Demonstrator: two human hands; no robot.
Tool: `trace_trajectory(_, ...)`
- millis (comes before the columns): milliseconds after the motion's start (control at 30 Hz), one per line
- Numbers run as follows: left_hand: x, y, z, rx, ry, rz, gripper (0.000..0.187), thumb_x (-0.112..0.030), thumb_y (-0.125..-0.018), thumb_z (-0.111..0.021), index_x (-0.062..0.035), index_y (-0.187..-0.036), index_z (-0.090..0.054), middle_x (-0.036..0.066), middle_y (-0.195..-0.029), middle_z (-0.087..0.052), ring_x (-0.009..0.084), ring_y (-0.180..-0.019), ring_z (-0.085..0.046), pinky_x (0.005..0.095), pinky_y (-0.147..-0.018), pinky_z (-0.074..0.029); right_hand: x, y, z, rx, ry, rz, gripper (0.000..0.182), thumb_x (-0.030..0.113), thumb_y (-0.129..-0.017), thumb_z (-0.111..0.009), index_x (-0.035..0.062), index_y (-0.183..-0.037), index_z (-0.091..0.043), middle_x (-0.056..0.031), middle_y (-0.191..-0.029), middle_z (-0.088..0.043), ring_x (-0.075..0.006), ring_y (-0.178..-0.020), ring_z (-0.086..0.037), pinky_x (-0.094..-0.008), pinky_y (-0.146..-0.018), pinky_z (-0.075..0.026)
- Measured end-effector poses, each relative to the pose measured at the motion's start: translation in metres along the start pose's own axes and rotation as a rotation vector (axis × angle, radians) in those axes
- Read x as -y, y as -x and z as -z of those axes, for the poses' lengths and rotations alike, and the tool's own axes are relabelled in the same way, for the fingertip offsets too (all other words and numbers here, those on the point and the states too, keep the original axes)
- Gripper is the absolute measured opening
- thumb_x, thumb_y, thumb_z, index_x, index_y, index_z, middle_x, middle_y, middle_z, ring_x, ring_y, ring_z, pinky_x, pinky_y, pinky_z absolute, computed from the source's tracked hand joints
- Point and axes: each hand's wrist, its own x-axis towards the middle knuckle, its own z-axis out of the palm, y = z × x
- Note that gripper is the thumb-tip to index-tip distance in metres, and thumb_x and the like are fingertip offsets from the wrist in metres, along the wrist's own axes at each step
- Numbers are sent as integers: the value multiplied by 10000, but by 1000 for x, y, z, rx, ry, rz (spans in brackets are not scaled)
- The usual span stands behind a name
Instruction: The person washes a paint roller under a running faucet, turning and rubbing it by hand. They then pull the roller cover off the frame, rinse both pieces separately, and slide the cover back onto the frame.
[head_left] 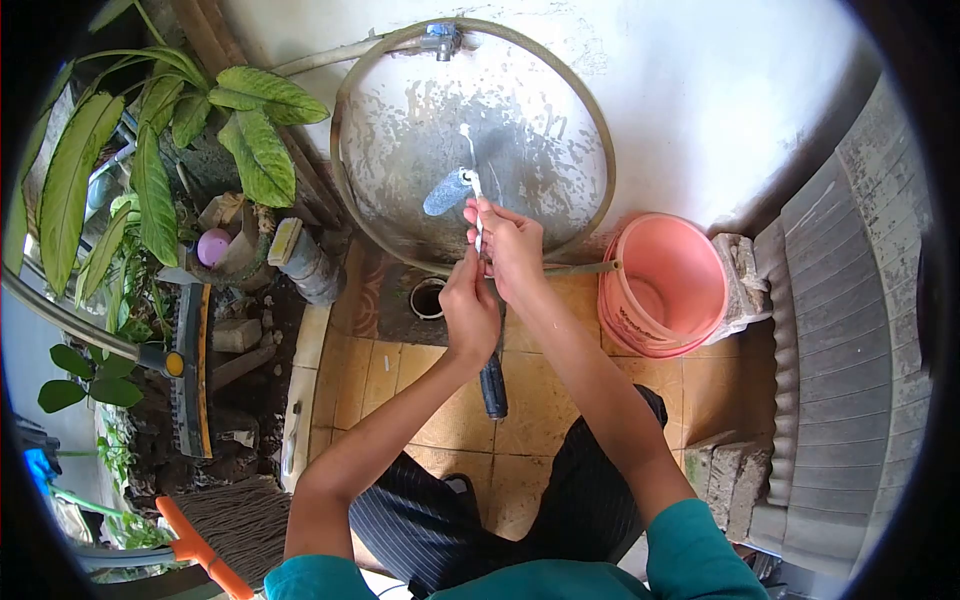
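Observation:
Both of my hands are together in front of the wall, fingers closed on the white-smeared rod (478,238) of a paint roller. My left hand (470,302) pinches it lower down. My right hand (512,245) grips it just above, its fingertips close to the roller cover. The blue-grey roller cover (446,193) sticks out to the upper left of my fingers. A black handle (493,388) shows below my hands, between my forearms. My fingers and wrists hide part of the rod.
A hose (611,150) loops from a wall tap (441,40) toward pink stacked buckets (665,285) at right. A drain hole (427,298) lies in the tiled floor (450,430). Potted plants (150,190), a mop (235,525) and a grey corrugated panel (850,300) stand at the sides.

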Motion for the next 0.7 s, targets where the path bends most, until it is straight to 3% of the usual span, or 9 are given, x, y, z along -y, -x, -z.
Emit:
trace_trajectory(200, -5, 0, -1, 12, 1, 7, 260, 54, -874, -465, 50, -1113, -567, 211, -787, -590, 279, -672, -598, 319, -636, -460, -10, -3, -1, 26, -84, 145, 241, 191, -904, -615, -44, -936, -657, -2, -733, -529, -81, -575, -443, -199, -492, -343)
trace_trajectory(333, -5, 2, -1, 24, 24, 30, 254, 47, -873, -473, 56, -1111, -563, 219, -777, -588, 248, -660, -598, 313, -626, -453, -18, -7, -3, -38, -63, 185, 253, 185, -912, -605, -63, -926, -652, -15, -740, -535, -83, -563, -419, -205, -494, -333)
trace_trajectory(700, -2, 6, -5, -1, 5, -15, 258, 52, -886, -460, 80, -1123, -556, 245, -792, -589, 342, -673, -598, 339, -632, -462, 0, -7, 3, 24, -88, -44, 236, 250, -876, -646, 16, -866, -622, 12, -700, -519, -86, -553, -429, -220, -498, -323)
